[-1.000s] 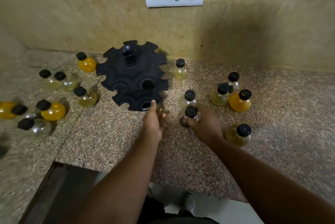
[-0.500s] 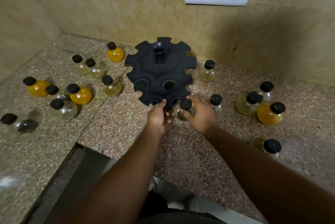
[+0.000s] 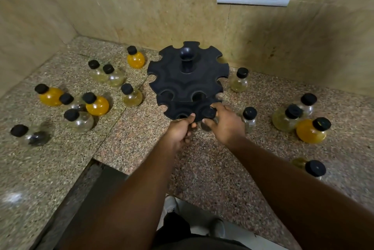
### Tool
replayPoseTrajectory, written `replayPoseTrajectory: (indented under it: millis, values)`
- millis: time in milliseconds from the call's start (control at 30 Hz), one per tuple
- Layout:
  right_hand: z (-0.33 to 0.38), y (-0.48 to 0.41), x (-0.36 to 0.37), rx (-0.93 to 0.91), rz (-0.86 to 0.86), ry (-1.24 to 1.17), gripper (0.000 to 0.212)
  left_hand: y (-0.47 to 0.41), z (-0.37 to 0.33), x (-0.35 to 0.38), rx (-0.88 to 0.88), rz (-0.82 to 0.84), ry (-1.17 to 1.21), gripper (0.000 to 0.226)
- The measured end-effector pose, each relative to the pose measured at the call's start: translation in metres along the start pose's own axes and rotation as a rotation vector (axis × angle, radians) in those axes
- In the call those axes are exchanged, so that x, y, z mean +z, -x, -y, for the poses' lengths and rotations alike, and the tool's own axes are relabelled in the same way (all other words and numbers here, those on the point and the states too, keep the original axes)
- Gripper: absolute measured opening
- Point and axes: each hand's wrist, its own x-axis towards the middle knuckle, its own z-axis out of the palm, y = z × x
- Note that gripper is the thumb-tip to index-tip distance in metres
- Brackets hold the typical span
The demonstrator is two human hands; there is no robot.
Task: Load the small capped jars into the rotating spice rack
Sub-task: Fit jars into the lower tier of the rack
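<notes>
My left hand (image 3: 181, 128) pinches the rack (image 3: 187, 86) rim to steady it, so my right hand (image 3: 225, 126), gripping a jar (image 3: 209, 117), can seat it in the front slot.

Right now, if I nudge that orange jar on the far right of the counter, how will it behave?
The orange jar has a round bulb body, so it probably rocks or rolls if tipped. It looks full, so likely heavy for its size. It sits against a pale jar, which may shift too.

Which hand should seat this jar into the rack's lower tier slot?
Right. The right hand already grips the jar at the spice rack edge; the left hand steadies the lower tier.
</notes>
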Motion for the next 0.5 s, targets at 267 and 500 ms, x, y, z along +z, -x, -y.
replayPoseTrajectory:
  millis: [267, 500]
  values:
    - [0.001, -0.007, -0.006, 0.116, 0.037, -0.214, 0.056, 0.006, -0.006, -0.004, 0.035, -0.009, -0.096, 0.023]
    - [-0.022, 0.005, -0.011, 0.195, 0.004, -0.291, 0.048, 0.014, 0.028, 0.026, 0.072, 0.051, -0.225, 0.029]
